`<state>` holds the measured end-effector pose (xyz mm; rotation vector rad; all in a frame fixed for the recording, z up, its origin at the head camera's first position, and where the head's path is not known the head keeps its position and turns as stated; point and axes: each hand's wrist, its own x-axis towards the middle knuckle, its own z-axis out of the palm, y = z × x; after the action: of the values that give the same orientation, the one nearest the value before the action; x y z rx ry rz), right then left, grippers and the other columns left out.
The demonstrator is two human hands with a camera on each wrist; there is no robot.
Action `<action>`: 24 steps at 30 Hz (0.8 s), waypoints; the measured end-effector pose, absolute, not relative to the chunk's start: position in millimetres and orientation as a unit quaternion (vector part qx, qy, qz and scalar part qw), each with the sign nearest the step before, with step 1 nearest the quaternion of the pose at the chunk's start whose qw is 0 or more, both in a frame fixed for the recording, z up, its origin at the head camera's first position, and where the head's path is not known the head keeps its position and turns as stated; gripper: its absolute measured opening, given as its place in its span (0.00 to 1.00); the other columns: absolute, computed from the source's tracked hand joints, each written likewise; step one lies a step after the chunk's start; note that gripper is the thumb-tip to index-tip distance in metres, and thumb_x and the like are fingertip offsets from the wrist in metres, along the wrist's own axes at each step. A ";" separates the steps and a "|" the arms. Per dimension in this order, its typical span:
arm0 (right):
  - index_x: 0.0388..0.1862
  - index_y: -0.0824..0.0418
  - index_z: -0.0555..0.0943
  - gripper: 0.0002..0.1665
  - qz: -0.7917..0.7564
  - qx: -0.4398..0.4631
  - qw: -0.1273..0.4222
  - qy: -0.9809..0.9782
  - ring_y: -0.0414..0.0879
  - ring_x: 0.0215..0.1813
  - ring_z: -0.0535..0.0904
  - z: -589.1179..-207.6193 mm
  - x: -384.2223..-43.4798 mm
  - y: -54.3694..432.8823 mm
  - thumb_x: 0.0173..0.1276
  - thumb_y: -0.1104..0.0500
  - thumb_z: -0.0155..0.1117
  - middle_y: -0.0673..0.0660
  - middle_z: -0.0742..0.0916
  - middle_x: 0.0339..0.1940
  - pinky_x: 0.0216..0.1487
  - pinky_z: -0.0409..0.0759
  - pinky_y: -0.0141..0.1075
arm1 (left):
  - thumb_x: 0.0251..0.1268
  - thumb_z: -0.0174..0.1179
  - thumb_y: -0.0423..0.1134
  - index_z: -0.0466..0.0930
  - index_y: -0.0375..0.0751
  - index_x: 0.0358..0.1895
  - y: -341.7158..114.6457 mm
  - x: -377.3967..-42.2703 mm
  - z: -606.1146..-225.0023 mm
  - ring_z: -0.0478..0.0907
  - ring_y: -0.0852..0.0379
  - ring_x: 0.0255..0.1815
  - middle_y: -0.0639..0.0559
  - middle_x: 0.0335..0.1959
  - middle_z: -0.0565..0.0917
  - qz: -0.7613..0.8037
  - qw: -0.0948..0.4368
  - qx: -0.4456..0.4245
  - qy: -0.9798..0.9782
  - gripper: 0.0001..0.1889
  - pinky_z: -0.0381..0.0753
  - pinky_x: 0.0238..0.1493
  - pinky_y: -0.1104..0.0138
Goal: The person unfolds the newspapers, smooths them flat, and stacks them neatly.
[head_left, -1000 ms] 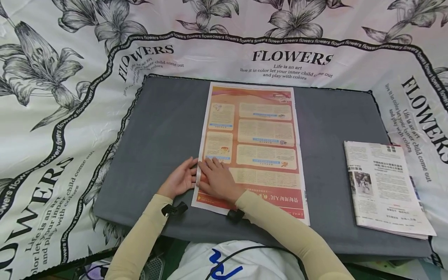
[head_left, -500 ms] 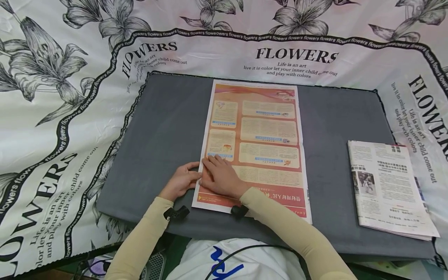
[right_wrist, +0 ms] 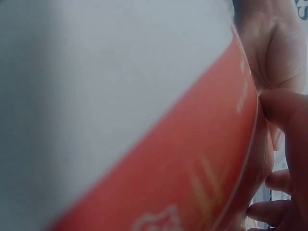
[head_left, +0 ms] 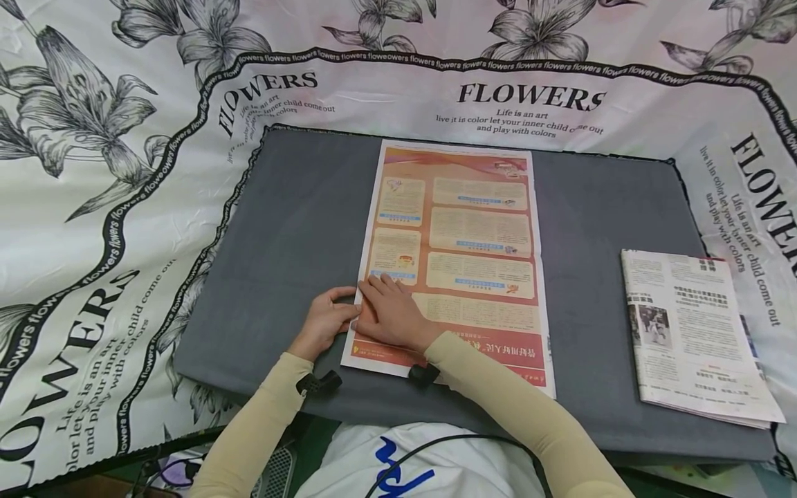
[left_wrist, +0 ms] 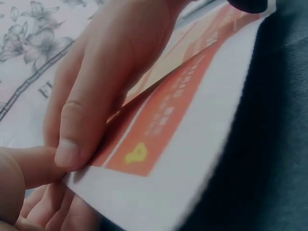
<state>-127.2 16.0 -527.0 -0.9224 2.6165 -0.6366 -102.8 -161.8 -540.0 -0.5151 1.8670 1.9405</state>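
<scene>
An orange-red newspaper sheet [head_left: 479, 277] lies lengthwise on the grey table, its text upside down to the person. At its left edge my left hand [head_left: 324, 321] pinches the paper, thumb above and fingers below in the left wrist view. My right hand [head_left: 395, 315] rests on the sheet beside it with fingers straight. The left thumb [left_wrist: 29, 166] meets the tip of a right-hand digit [left_wrist: 70, 149] at the edge. Around that spot the near corner of the newspaper [left_wrist: 192, 149] bends up. In the right wrist view the bulging newspaper [right_wrist: 192, 134] hides parts of both hands.
A stack of folded newspapers [head_left: 697, 339] lies at the table's right side. The grey table [head_left: 280, 228] is bordered by a white flower-printed cloth [head_left: 386, 104]. A black cable [head_left: 461, 439] crosses the person's white shirt at the front.
My left hand has turned from a relaxed, palm-showing pose to pinching the sheet's left edge. The right hand stays on the sheet. The head view has shifted slightly.
</scene>
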 end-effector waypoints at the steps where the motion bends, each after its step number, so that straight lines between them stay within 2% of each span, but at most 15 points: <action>1: 0.82 0.58 0.61 0.47 -0.220 -0.319 0.148 0.910 0.64 0.83 0.56 -526.9 -127.3 16.0 0.72 0.36 0.57 0.62 0.66 0.82 0.81 0.54 0.61 | 0.69 0.62 0.28 0.68 0.32 0.72 -161.2 -102.7 -540.0 0.82 0.68 0.22 0.59 0.25 0.87 0.690 0.194 -0.186 0.672 0.28 0.80 0.26 0.74; 5: 0.82 0.57 0.61 0.47 -0.218 -0.317 0.153 0.910 0.64 0.84 0.56 -526.8 -127.9 15.8 0.72 0.36 0.58 0.62 0.65 0.82 0.81 0.53 0.61 | 0.66 0.64 0.28 0.71 0.32 0.69 -159.2 -102.1 -539.7 0.78 0.69 0.19 0.61 0.21 0.85 0.682 0.180 -0.191 0.683 0.28 0.76 0.24 0.74; 18: 0.81 0.58 0.63 0.45 -0.225 -0.328 0.142 0.906 0.65 0.82 0.58 -526.9 -124.8 22.3 0.73 0.37 0.57 0.62 0.67 0.81 0.80 0.56 0.62 | 0.67 0.65 0.29 0.71 0.35 0.69 -157.1 -101.5 -540.8 0.83 0.66 0.23 0.57 0.25 0.87 0.668 0.190 -0.196 0.693 0.27 0.82 0.27 0.73; 24: 0.78 0.58 0.68 0.42 -0.220 -0.315 0.115 0.916 0.65 0.79 0.65 -530.5 -127.7 51.8 0.73 0.38 0.61 0.64 0.73 0.76 0.78 0.62 0.59 | 0.68 0.64 0.29 0.72 0.36 0.70 -159.2 -99.2 -541.7 0.84 0.64 0.25 0.53 0.28 0.89 0.660 0.185 -0.193 0.702 0.27 0.82 0.28 0.72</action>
<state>-127.7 51.8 -530.5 -0.9235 2.6844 -0.6442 -99.2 -159.2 -541.7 -0.5446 1.9794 1.8588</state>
